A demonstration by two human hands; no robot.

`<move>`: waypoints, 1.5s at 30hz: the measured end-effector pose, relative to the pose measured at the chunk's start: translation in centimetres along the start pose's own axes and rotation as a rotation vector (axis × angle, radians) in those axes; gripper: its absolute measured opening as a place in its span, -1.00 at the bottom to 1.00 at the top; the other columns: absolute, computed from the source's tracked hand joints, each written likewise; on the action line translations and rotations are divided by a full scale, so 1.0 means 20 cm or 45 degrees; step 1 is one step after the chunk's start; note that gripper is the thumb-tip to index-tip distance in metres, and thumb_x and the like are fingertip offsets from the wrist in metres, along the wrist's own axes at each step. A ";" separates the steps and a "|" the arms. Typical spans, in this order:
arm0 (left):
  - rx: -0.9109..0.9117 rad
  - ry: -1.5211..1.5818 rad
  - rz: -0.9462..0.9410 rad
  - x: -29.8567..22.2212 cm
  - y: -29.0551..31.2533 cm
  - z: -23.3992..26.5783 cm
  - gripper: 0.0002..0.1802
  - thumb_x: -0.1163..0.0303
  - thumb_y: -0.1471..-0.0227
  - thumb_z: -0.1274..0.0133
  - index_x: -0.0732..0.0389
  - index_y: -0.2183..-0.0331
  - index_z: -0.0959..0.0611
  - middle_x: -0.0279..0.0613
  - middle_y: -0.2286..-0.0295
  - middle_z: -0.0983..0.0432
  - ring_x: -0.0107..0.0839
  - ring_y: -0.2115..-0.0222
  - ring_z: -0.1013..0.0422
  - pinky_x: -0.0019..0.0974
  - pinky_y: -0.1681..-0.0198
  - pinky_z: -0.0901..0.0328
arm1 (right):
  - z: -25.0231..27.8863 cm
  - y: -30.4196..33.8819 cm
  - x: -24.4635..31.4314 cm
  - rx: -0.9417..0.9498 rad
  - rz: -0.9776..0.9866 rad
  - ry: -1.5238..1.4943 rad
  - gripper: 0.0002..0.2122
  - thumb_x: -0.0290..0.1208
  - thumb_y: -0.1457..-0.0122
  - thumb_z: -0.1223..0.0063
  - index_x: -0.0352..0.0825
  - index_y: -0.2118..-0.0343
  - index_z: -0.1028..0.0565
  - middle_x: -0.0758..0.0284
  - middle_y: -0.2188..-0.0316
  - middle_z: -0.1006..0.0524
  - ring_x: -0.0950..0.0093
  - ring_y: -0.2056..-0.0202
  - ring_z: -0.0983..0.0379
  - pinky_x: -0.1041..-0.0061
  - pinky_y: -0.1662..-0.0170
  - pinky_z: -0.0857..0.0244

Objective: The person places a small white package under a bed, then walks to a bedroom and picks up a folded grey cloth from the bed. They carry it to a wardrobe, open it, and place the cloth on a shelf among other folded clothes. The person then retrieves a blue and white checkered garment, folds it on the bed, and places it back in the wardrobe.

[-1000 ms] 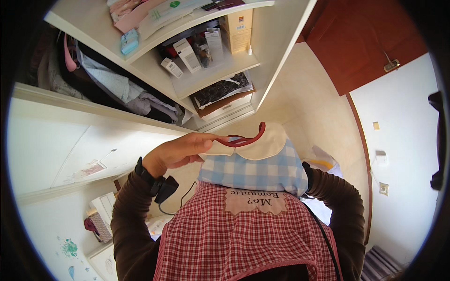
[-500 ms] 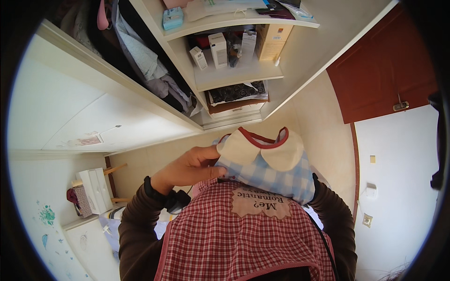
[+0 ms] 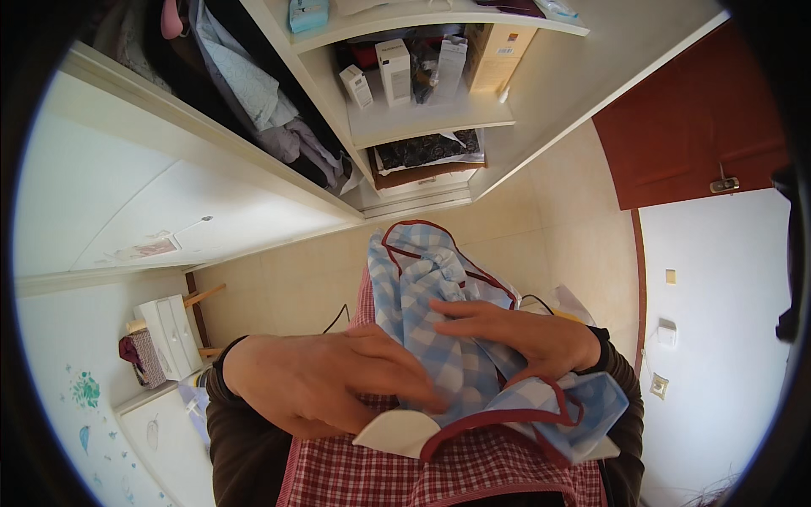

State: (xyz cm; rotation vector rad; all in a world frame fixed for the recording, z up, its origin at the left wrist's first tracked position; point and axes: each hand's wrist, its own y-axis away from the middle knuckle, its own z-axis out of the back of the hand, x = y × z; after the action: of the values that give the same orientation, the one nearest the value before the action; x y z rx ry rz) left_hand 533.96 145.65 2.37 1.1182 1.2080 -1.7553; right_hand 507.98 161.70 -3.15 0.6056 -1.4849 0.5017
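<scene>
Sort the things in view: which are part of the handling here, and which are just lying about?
Part of the handling:
blue-and-white checked garment with pale collar
left hand, close to the collar
right hand, spread over the garment

Just lying about:
tall white box
tan box
light-blue packet
clothes at upper left
white drawer unit

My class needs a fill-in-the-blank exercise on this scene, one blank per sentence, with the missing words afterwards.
1. The left hand and right hand are over a garment checked in white and ____.
2. The trim along the garment's edges is dark ____.
3. White boxes stand upright on a ____ in the open cabinet.
4. The reddish-brown door is at the picture's upper ____.

Missing words: blue; red; shelf; right.
</scene>
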 end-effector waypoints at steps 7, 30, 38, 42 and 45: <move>-0.179 0.194 0.289 -0.02 -0.02 -0.02 -0.49 0.65 0.12 -0.11 0.40 0.03 -0.49 0.00 0.27 -0.50 -0.04 0.25 -0.45 -0.13 0.22 -0.32 | -0.02 0.01 0.06 -0.198 -0.142 0.038 -0.42 -0.35 0.11 -0.42 -0.31 0.02 -0.37 0.08 -0.15 -0.24 0.12 -0.21 -0.15 0.25 -0.22 -0.07; -0.411 -0.455 0.245 -0.02 -0.01 0.11 -0.63 0.38 0.14 -0.32 0.28 0.28 -0.54 -0.06 0.39 -0.47 -0.02 0.44 -0.44 -0.12 0.40 -0.33 | 0.05 -0.09 0.06 -0.076 -0.053 0.170 -0.22 -0.27 -0.05 -0.27 -0.26 -0.30 -0.10 0.07 -0.30 -0.07 0.12 -0.28 -0.05 0.25 -0.30 0.01; -0.537 -0.464 0.166 0.08 -0.08 0.06 -0.43 0.35 0.23 -0.39 0.24 0.12 -0.56 -0.07 0.24 -0.45 -0.08 0.26 -0.40 -0.17 0.22 -0.31 | 0.01 -0.06 -0.07 -0.401 0.342 0.110 -0.68 -0.37 -0.09 -0.21 -0.32 0.08 -0.52 0.06 -0.09 -0.36 0.10 -0.06 -0.35 0.25 -0.12 -0.24; -0.618 -0.727 0.274 -0.01 -0.09 0.02 -0.40 0.29 0.12 -0.33 0.22 0.00 -0.57 -0.08 0.14 -0.40 -0.16 0.22 -0.35 -0.24 0.16 -0.27 | -0.02 -0.02 -0.07 -0.634 0.495 -0.124 -0.81 -0.41 -0.15 -0.16 -0.37 0.21 -0.58 0.09 0.05 -0.47 0.16 0.06 -0.44 0.21 -0.02 -0.31; -0.442 -0.654 0.189 -0.06 -0.08 0.01 -0.53 0.36 0.06 -0.23 0.24 0.05 -0.63 -0.08 0.22 -0.42 -0.17 0.30 -0.36 -0.27 0.22 -0.28 | 0.02 -0.01 -0.05 -0.679 0.677 0.314 -0.80 -0.41 -0.20 -0.07 -0.45 0.25 -0.58 0.15 0.18 -0.55 0.21 0.20 -0.49 0.24 0.06 -0.34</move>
State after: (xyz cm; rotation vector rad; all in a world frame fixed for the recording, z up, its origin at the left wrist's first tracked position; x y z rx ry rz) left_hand 533.04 146.08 4.06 0.4963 1.0238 -1.5163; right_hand 507.82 161.32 -4.20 -0.2734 -1.4533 0.5317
